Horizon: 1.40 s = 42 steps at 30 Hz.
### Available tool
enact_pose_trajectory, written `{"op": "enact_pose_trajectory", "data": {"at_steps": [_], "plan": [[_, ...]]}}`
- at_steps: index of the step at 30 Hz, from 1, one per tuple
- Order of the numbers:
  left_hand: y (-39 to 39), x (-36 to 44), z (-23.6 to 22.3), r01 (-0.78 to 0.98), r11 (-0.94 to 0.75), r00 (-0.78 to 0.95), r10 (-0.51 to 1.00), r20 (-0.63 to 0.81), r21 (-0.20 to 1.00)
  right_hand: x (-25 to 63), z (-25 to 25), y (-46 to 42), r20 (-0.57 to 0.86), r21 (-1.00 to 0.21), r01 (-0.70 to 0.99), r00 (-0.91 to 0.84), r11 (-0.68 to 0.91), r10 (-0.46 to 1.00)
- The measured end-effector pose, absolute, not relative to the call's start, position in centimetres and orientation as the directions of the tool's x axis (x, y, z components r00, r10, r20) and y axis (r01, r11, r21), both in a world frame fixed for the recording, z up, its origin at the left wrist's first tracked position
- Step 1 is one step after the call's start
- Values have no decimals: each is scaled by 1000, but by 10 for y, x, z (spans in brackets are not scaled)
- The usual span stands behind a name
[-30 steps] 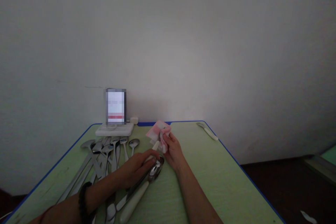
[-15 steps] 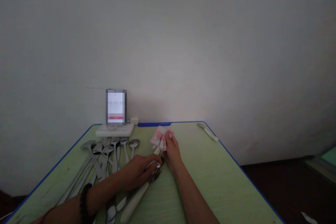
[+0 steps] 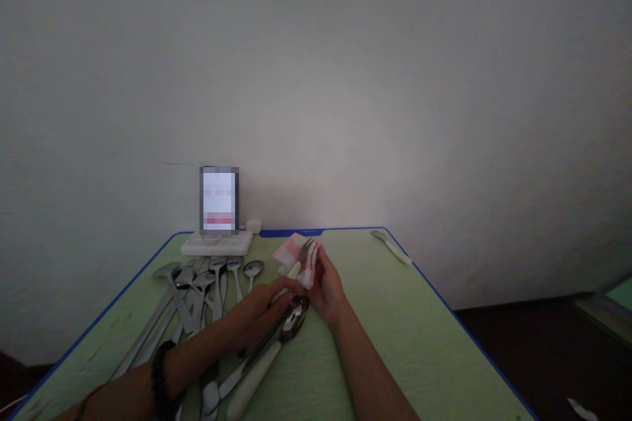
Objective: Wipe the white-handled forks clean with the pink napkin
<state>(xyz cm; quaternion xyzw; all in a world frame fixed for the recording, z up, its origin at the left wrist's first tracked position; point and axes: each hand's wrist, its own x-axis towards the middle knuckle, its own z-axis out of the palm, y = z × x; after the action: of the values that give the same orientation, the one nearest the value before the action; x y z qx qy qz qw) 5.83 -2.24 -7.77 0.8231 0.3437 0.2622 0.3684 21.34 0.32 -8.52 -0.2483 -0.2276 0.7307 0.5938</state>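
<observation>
My left hand (image 3: 271, 302) is closed around the pale handle of a fork (image 3: 305, 251), whose tines point away from me. A pink and white cloth (image 3: 291, 248) lies under and beside the fork's head, and my right hand (image 3: 326, 286) is closed on its right side. Just below my left hand a large spoon (image 3: 295, 317) with a white handle rests on the table. Left of it, partly under my left forearm, is a pile of metal spoons and other cutlery (image 3: 200, 283). A small spoon (image 3: 253, 270) lies at the pile's right edge.
A phone (image 3: 219, 200) with a blurred screen stands on a white base (image 3: 217, 245) at the table's back left. At the back right edge lies a white-handled piece of cutlery (image 3: 392, 248). A wall (image 3: 316, 79) rises behind the green table (image 3: 395, 342).
The cloth has opened to the left, and the fork's tines now show where the cloth covered them. My left hand has shifted slightly up and left, uncovering more of the large spoon.
</observation>
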Motion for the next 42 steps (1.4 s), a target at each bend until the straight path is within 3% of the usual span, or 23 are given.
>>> {"op": "enact_pose_trajectory", "data": {"at_steps": [5,10,13,17,22,29,35,42], "plan": [[-26,57,-73,399,-468,638,760,129,788,219,-80,2,-39,-526,-843,-111,-115,993],[-27,59,-71,366,-478,626,761,169,798,214,-87,1,-44,-660,-742,-122,-120,992],[-25,60,-72,337,-476,610,767,196,813,212,-88,0,-83,-677,-712,-176,-185,981],[-23,59,-76,337,-441,593,786,176,832,214,-86,2,-126,-606,-765,-181,-221,975],[-22,57,-80,359,-442,602,783,158,822,221,-84,9,-129,-490,-871,30,-38,991],[-21,61,-78,336,-444,539,814,217,831,209,-88,6,-70,-637,-758,-120,-137,990],[-20,58,-80,360,-447,571,800,185,819,209,-93,9,-90,-637,-771,33,-32,995],[-20,58,-86,215,-337,618,774,140,916,212,-99,14,-116,-621,-783,145,43,983]]}}
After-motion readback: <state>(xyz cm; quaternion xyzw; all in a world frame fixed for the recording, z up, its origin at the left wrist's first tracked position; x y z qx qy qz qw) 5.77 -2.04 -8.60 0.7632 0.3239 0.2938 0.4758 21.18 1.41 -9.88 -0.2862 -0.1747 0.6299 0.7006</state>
